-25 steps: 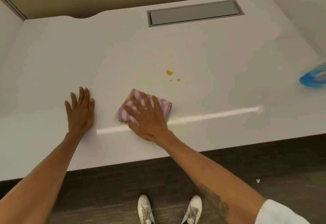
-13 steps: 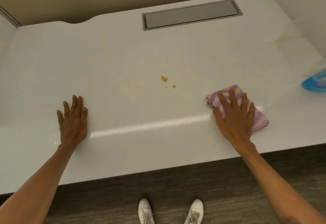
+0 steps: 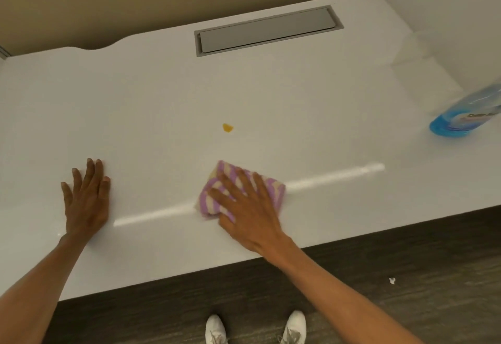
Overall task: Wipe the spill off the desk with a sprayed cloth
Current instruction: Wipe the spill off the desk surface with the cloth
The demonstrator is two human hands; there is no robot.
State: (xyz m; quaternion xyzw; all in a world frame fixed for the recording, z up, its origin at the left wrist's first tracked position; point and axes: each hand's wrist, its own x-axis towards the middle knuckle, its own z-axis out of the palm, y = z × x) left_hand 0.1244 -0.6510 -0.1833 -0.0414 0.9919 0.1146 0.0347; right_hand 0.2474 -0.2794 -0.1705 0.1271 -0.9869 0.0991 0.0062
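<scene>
A small orange spill (image 3: pixel 227 127) sits near the middle of the white desk (image 3: pixel 162 94). A folded purple-and-cream striped cloth (image 3: pixel 217 181) lies on the desk just in front of the spill, a little toward me. My right hand (image 3: pixel 250 208) presses flat on the cloth with fingers spread, covering its near right part. My left hand (image 3: pixel 86 197) rests flat on the bare desk to the left, fingers apart, holding nothing. A blue spray bottle (image 3: pixel 466 116) stands at the desk's right edge, partly cut off by the frame.
A grey recessed cable flap (image 3: pixel 268 30) is set into the far side of the desk. A tan partition runs behind and a white wall on the right. Dark floor, my white shoes (image 3: pixel 254 328) and a small white scrap (image 3: pixel 392 280) lie below the desk's front edge.
My right hand slid the cloth from the left to the right side, then back left to the middle. Two small orange dots beside the spill are gone. The left hand stayed put.
</scene>
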